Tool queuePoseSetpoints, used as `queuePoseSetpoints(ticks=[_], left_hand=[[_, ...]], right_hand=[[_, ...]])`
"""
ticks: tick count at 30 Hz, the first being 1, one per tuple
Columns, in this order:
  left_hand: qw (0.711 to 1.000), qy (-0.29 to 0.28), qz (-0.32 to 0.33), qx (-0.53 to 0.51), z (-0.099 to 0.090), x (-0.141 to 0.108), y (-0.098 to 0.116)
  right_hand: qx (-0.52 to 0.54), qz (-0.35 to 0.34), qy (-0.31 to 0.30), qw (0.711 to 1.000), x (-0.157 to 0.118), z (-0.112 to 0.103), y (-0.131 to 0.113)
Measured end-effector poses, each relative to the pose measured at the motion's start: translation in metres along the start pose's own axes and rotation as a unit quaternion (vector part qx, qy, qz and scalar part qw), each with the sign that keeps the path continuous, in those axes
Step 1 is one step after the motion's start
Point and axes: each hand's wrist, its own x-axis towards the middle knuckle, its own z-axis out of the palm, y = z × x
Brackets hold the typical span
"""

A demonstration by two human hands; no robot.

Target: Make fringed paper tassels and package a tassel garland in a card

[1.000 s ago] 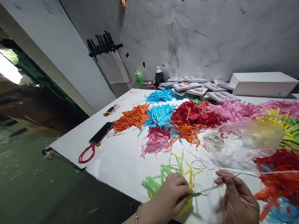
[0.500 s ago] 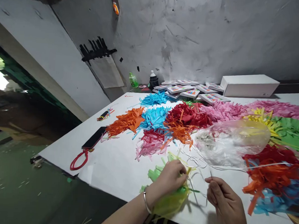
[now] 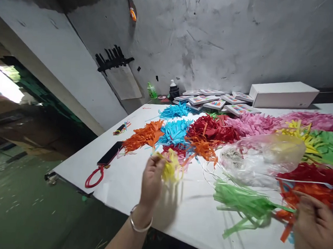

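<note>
Pinched in my left hand (image 3: pixel 152 176) is a yellow paper tassel (image 3: pixel 171 168), held above the white table (image 3: pixel 189 208) just in front of a red and pink tassel. My right hand (image 3: pixel 314 223), at the right edge, is closed with its fingertips by the narrow end of a green tassel (image 3: pixel 243 202); whether it grips that end or only a thin needle or thread is blurred. The green fringe spreads to the left over the table. White string (image 3: pixel 208 172) lies behind it, beside a clear plastic bag (image 3: pixel 254 163).
Orange (image 3: pixel 145 134), blue (image 3: pixel 176 130), red (image 3: pixel 211 127) and pink tassels lie across the table. Small flat boxes (image 3: pixel 203 99) and a white box (image 3: pixel 283 95) stand by the wall. A phone (image 3: pixel 110 153) with a red loop lies near the left edge.
My hands have moved apart, the left one up and leftwards with the yellow tassel, the right one to the right. The green tassel now lies spread out between them.
</note>
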Motion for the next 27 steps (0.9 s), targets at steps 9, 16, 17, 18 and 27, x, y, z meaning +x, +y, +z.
queuePoseSetpoints(ticks=[9,16,17,18,27], left_hand=[[0.925,-0.245,-0.263,-0.121,0.042,-0.08,-0.014],[0.897,-0.234,-0.332,-0.177,0.039,-0.087,-0.022],[0.893,-0.231,-0.338,-0.184,0.039,-0.087,-0.023],[0.89,-0.23,-0.344,-0.19,0.039,-0.087,-0.023],[0.893,-0.232,-0.346,-0.173,0.041,-0.089,-0.024]], right_hand=[[0.159,-0.314,-0.256,0.901,-0.075,0.035,-0.074],[0.15,-0.367,-0.247,0.884,-0.077,0.038,-0.077],[0.146,-0.363,-0.252,0.885,-0.078,0.038,-0.076],[0.144,-0.36,-0.256,0.886,-0.078,0.038,-0.074],[0.145,-0.366,-0.226,0.891,-0.078,0.039,-0.072]])
